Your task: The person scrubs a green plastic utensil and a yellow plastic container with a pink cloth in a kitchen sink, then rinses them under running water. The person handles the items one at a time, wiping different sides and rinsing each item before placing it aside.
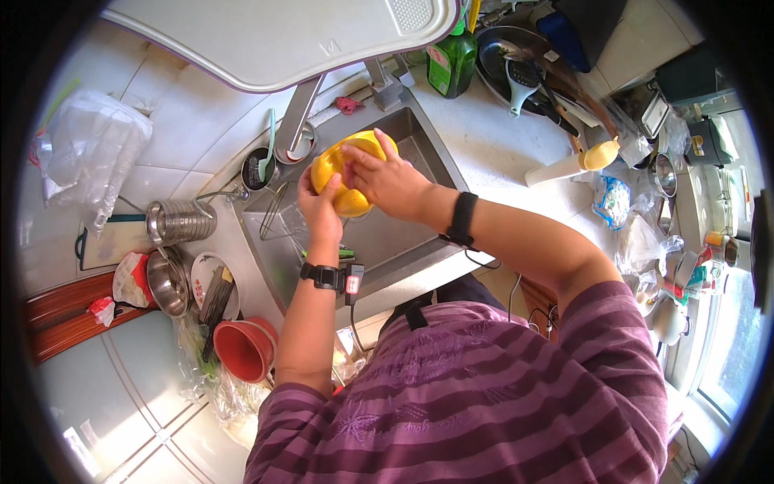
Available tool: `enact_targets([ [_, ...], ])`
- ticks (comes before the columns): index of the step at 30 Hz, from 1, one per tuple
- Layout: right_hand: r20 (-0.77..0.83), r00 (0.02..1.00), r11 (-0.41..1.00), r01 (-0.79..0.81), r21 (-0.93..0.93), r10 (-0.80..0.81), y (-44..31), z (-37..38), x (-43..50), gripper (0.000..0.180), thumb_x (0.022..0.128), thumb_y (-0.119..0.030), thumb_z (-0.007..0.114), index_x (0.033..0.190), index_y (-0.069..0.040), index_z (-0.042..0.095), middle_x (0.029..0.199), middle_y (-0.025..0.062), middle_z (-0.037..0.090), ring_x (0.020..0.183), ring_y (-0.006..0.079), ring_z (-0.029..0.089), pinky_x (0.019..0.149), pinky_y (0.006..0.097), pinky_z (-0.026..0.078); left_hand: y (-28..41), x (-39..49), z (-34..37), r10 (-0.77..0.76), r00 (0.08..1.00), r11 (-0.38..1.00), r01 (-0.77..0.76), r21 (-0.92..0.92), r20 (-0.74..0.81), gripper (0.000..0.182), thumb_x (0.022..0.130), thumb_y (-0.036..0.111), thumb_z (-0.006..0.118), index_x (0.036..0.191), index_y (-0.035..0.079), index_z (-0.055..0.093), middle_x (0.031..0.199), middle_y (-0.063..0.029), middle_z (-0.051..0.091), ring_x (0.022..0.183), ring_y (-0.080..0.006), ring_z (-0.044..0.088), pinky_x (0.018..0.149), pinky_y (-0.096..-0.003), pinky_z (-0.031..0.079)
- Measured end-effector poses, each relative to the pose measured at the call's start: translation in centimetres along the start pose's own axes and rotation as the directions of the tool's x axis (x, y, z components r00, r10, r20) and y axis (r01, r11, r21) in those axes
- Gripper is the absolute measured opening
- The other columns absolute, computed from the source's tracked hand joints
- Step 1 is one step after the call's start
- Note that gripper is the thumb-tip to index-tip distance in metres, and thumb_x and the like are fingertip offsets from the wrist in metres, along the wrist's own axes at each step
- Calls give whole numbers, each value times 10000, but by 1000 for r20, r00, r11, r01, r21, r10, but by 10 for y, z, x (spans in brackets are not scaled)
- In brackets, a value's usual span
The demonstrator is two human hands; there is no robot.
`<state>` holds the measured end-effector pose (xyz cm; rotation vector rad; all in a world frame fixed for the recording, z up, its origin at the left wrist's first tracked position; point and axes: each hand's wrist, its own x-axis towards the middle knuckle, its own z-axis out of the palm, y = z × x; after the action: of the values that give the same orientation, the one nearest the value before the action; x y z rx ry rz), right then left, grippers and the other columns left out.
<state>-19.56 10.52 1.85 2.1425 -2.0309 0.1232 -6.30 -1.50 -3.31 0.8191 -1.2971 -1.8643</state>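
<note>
Over the stainless steel sink point(417, 145), both my hands hold a glossy, lobed yellow object that looks like a bell pepper point(329, 166). My left hand point(320, 209) grips its near left side, with the thumb on the front. My right hand point(393, 181) lies on its right side with the fingers spread, some pressing into a fold in its middle. These fingers hide part of its surface. Below it in the sink, a wire rack point(273, 212) leans at the left wall. Something green point(346, 253) shows beside my left wrist.
A metal faucet point(302, 115) reaches over the sink's back edge. Above hangs a large white board point(272, 42). A green detergent bottle point(452, 63) and a wok point(490, 60) stand at the back right. On the left are a steel bowl point(166, 284) and a red bucket point(242, 351).
</note>
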Motion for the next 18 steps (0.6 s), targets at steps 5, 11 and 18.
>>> enact_targets([
  [5, -223, 971, 996, -83, 11, 83, -1, 5, -2, 374, 855, -229, 548, 1193, -100, 641, 1241, -3, 591, 1352, 228, 372, 1105, 685, 220, -3, 0, 0, -23, 999, 994, 27, -109, 39, 690, 790, 155, 803, 1341, -21, 427, 1259, -83, 521, 1153, -201, 525, 1025, -342, 428],
  [11, -88, 993, 970, -53, 235, 76, 4, 1, 7, 351, 814, -213, 590, 1148, -156, 682, 1234, -30, 574, 1380, 229, 337, 1117, 687, 204, -1, 9, -9, -99, 989, 986, 113, -120, 113, 688, 786, 141, 805, 1335, -13, 418, 1254, -86, 514, 1144, -200, 535, 1023, -345, 433],
  [18, -201, 980, 997, 25, 79, -9, 17, 7, 11, 330, 843, -243, 568, 1147, -181, 682, 1209, -18, 564, 1387, 248, 324, 1128, 666, 190, 2, 10, -2, -139, 984, 989, 144, -40, 110, 644, 794, 100, 785, 1319, -3, 425, 1248, -93, 517, 1154, -203, 533, 1019, -333, 434],
])
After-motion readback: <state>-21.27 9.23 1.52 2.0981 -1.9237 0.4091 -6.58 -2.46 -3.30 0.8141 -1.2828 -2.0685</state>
